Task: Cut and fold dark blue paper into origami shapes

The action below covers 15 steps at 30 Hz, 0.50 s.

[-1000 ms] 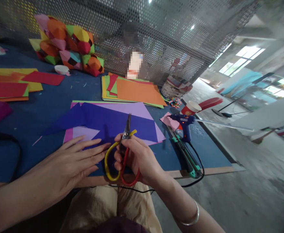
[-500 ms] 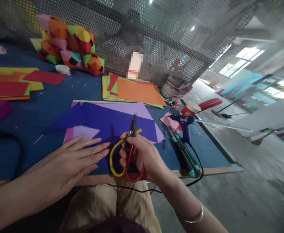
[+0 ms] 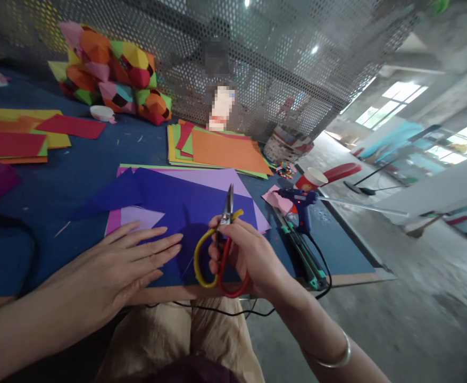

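The right hand (image 3: pixel 249 255) grips the scissors (image 3: pixel 219 250), blades shut and pointing far. The left hand (image 3: pixel 117 266) lies flat, fingers open, on the purple paper (image 3: pixel 185 199) just left.

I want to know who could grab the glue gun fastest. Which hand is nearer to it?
Right. The right hand, holding the scissors, is just left of the blue glue gun; the left hand lies flat on the purple paper, farther away.

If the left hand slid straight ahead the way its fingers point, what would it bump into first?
The left hand lies flat, pointing right across the dark blue paper. It would probably first meet the scissors in the right hand; depth is uncertain.
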Motion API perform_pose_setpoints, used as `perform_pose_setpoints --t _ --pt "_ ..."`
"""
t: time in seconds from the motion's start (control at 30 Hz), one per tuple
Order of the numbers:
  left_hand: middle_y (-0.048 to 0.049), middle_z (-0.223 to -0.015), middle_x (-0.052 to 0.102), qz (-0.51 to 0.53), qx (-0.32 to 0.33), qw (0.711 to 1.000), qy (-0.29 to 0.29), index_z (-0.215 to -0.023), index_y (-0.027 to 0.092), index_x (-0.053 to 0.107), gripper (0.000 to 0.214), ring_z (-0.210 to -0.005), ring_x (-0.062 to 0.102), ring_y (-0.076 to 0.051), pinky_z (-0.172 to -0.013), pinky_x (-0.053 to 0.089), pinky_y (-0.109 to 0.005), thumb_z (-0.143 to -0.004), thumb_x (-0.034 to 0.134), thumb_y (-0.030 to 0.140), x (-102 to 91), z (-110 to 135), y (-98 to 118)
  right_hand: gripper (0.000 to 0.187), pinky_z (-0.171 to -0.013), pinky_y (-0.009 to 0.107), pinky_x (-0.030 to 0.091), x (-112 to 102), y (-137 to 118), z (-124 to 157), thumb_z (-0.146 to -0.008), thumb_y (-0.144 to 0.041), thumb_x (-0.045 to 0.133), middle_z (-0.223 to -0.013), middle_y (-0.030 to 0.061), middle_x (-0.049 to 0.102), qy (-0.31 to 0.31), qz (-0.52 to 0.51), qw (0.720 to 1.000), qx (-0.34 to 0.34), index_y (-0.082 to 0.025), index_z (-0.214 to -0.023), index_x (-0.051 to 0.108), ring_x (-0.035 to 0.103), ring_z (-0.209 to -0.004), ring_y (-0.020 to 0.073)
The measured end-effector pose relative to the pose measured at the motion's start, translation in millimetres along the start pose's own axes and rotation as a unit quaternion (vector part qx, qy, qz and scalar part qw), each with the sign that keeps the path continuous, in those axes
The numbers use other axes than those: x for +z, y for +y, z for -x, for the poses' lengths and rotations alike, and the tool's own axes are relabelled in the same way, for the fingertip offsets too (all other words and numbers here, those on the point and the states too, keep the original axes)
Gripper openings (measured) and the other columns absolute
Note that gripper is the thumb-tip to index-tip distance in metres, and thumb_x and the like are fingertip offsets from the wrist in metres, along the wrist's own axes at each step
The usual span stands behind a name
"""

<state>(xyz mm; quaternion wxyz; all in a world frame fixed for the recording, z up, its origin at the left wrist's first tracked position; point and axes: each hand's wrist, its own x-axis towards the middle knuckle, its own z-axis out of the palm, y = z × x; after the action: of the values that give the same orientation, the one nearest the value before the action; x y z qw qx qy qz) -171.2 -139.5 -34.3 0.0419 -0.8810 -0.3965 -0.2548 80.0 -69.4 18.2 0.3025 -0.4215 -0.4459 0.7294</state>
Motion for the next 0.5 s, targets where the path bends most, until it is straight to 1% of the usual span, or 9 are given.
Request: perform_pose_setpoints --t 0.13,0.23,0.3,0.37,0.5 --pt "0.0105 -0.152 0.064 -0.005 0.001 1.0 0.013 -0.168 0.048 0.024 0.061 -0.137 0.066 -0.02 -0.119 0.049 -0.041 -0.112 0.043 0.031 3.1 3.3 -1.5 0.024 -0.052 0.028 0.047 13.5 2.0 -1.5 -0.081 -0.044 0.064 -0.061 -0.0064 0.06 -0.031 0.007 0.999 0.021 -0.028 -0.098 0.059 0.057 -0.049 0.0147" --pt "0.0099 -0.152 0.064 0.01 -0.015 1.0 -0.001 -0.167 0.048 0.029 0.06 -0.139 0.064 -0.02 -0.123 0.045 -0.041 -0.111 0.044 0.033 3.1 4.1 -2.2 0.023 -0.052 0.028 0.046 11.7 2.4 -2.6 -0.08 -0.042 0.065 -0.062 -0.0071 0.057 -0.027 -0.005 0.999 0.021 -0.027 -0.097 0.058 0.056 -0.05 0.014" --pt "0.0101 -0.152 0.064 0.021 -0.018 1.0 -0.009 -0.167 0.047 0.029 0.061 -0.139 0.065 -0.019 -0.124 0.044 -0.039 -0.11 0.045 0.031 2.3 3.9 -2.8 0.024 -0.051 0.028 0.044 3.4 1.7 -2.6 -0.08 -0.042 0.064 -0.061 -0.0074 0.056 -0.013 -0.013 1.0 0.018 -0.028 -0.098 0.058 0.054 -0.049 0.0141" --pt "0.0115 -0.151 0.065 0.026 -0.02 0.999 -0.008 -0.167 0.049 0.028 0.064 -0.139 0.065 -0.02 -0.123 0.044 -0.038 -0.109 0.045 0.028 2.1 4.6 -3.6 0.024 -0.049 0.027 0.042 -9.1 -0.6 -1.8 -0.079 -0.042 0.065 -0.063 -0.0072 0.055 0.013 -0.015 1.0 0.014 -0.028 -0.098 0.058 0.053 -0.05 0.0144" --pt "0.0114 -0.152 0.064 0.009 -0.022 0.999 -0.024 -0.167 0.049 0.029 0.064 -0.141 0.063 -0.022 -0.123 0.043 -0.041 -0.108 0.041 0.027 5.9 10.7 -4.5 0.022 -0.05 0.028 0.042 -37.4 -11.1 2.7 -0.078 -0.038 0.066 -0.07 -0.0054 0.057 0.08 -0.018 0.997 0.001 -0.026 -0.095 0.059 0.053 -0.055 0.014"
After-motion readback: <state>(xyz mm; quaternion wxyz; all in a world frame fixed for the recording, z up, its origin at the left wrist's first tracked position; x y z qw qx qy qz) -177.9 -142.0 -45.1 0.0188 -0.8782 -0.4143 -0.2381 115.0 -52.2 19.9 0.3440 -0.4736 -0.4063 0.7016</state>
